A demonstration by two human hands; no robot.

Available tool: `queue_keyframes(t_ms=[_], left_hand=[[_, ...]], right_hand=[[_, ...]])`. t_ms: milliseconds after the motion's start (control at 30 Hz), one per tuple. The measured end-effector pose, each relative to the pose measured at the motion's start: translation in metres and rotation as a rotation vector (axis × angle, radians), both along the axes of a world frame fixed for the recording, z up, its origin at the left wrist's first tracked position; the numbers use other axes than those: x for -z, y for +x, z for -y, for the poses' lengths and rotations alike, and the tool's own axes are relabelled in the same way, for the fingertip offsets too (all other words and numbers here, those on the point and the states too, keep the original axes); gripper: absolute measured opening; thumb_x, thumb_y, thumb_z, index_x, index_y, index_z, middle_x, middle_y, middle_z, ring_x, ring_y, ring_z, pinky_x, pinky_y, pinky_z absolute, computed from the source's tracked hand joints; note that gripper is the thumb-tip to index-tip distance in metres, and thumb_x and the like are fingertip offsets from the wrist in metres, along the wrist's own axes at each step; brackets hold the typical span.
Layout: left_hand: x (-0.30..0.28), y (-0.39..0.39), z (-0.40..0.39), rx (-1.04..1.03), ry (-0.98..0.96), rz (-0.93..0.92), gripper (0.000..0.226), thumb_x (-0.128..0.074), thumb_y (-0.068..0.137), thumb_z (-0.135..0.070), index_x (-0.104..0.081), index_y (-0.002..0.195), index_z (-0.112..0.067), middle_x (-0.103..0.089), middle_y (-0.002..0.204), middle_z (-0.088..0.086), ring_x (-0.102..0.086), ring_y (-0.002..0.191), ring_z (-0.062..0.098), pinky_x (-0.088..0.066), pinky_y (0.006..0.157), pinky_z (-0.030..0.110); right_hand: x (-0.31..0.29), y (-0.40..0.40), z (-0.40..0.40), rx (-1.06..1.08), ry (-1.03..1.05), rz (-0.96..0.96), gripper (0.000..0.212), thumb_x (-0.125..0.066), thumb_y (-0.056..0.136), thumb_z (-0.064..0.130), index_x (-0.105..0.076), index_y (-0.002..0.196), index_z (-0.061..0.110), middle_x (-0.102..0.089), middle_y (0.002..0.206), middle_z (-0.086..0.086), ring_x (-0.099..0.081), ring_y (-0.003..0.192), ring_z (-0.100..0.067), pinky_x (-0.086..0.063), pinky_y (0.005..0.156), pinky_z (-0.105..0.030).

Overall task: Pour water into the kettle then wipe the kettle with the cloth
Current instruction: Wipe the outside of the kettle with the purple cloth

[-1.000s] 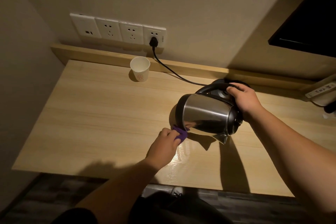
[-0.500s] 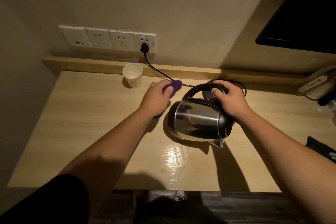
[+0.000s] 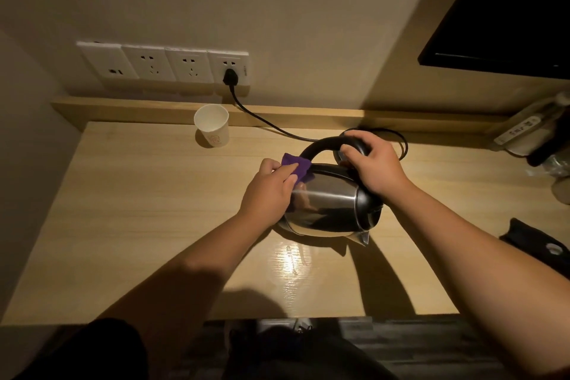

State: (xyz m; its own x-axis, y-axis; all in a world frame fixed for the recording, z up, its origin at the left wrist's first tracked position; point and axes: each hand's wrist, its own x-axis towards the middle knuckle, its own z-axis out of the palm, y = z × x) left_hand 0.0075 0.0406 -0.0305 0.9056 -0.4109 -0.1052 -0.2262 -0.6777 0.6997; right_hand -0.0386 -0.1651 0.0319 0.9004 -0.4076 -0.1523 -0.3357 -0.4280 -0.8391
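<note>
A steel kettle (image 3: 327, 205) with a black handle lies tipped on its side on the wooden desk (image 3: 129, 225), spout toward me at the lower right. My right hand (image 3: 371, 165) grips the black handle at its far end. My left hand (image 3: 270, 190) presses a purple cloth (image 3: 296, 168) against the kettle's upper left flank, near the handle's root. Part of the cloth is hidden under my fingers.
A white paper cup (image 3: 212, 126) stands at the back of the desk. A black cord (image 3: 265, 122) runs from the wall sockets (image 3: 163, 66) to behind the kettle. A white remote (image 3: 521, 129) and dark items (image 3: 536, 248) sit at the right edge.
My left hand with the cloth went from the kettle's near base round to its far side, and now rests on the upper flank. The kettle stayed tipped in my right hand.
</note>
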Motion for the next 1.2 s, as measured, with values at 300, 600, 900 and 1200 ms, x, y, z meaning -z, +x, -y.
queue_keyframes(t_ms=[300,600,900,1200], left_hand=[[0.031,-0.057,-0.028,-0.058,-0.092,0.078,0.038,-0.046,0.099,-0.03,-0.046,0.137,-0.027,-0.033,0.134,-0.004,-0.053,0.104,0.013,-0.055,0.084,0.033],[0.062,-0.092,-0.036,-0.054,-0.019,0.09,0.039,-0.046,0.097,-0.034,-0.041,0.136,-0.032,-0.034,0.134,-0.004,-0.054,0.101,0.017,-0.055,0.078,0.036],[0.079,-0.097,-0.031,-0.009,0.047,0.033,0.037,-0.047,0.098,-0.032,-0.047,0.134,-0.026,-0.043,0.13,0.001,-0.054,0.101,0.019,-0.053,0.08,0.038],[0.069,-0.093,-0.012,0.215,0.227,-0.184,0.024,-0.039,0.099,-0.03,-0.057,0.109,-0.017,-0.049,0.115,0.005,-0.055,0.088,0.021,-0.049,0.079,0.036]], right_hand=[[-0.006,-0.005,-0.002,-0.002,0.039,-0.003,0.036,-0.06,0.097,0.022,-0.058,0.133,0.022,-0.066,0.106,0.004,-0.066,0.089,-0.008,-0.056,0.081,-0.027],[-0.005,-0.012,0.0,0.096,0.085,-0.008,0.023,-0.057,0.098,0.02,-0.063,0.119,0.026,-0.065,0.109,0.002,-0.064,0.095,-0.014,-0.054,0.075,-0.025],[-0.003,-0.005,0.002,0.349,0.224,-0.081,0.025,-0.06,0.093,0.022,-0.065,0.117,0.022,-0.069,0.104,-0.009,-0.067,0.096,-0.03,-0.057,0.086,-0.045],[0.01,0.001,-0.017,0.594,0.447,-0.18,0.026,-0.059,0.095,0.021,-0.058,0.121,0.017,-0.066,0.103,-0.011,-0.066,0.091,-0.03,-0.058,0.08,-0.042]])
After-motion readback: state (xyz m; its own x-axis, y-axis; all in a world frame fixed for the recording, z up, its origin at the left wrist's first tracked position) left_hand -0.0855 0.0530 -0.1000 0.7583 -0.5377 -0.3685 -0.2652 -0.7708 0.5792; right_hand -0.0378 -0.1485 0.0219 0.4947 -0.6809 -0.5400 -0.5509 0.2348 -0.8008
